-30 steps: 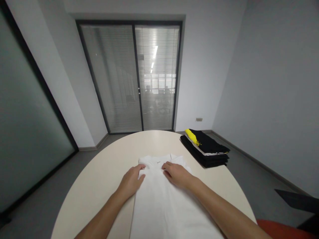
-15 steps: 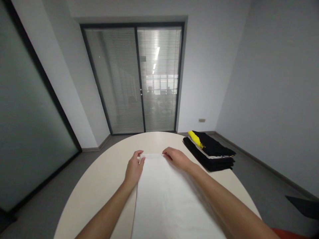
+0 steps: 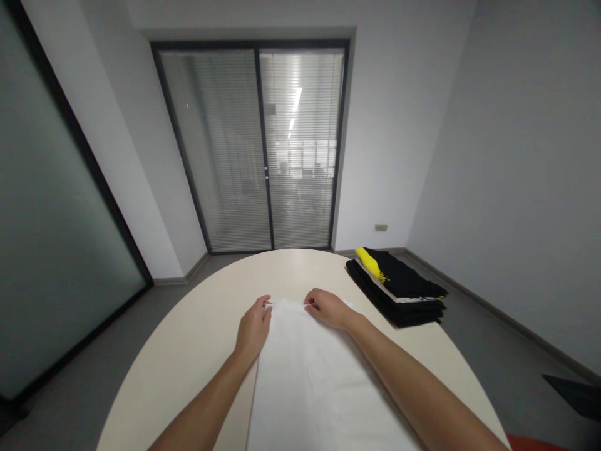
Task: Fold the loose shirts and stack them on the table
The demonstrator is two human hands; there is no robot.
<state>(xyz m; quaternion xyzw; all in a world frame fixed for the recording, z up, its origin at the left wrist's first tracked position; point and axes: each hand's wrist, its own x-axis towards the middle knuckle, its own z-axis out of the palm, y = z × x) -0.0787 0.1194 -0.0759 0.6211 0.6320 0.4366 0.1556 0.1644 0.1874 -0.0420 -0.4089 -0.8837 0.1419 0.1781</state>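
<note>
A white cloth, perhaps a garment (image 3: pixel 314 382), lies lengthwise on the round table, running from its far end down past the bottom of the view. My left hand (image 3: pixel 253 326) pinches the far left corner between thumb and fingers. On the same far edge, my right hand (image 3: pixel 327 307) grips the fabric with curled fingers. Between the two hands the edge looks slightly raised and rumpled. Part of the cloth's right side is hidden under my right forearm.
A stack of folded clothes (image 3: pixel 399 282), mostly black with a yellow patch on top, sits at the table's right edge. The pale round table (image 3: pixel 188 351) has a curved rim. Beyond it stand a glass door with blinds (image 3: pixel 300 150) and grey walls.
Both hands have drawn the far edge of the white cloth slightly toward me. That edge was flat and straight before and is now rumpled.
</note>
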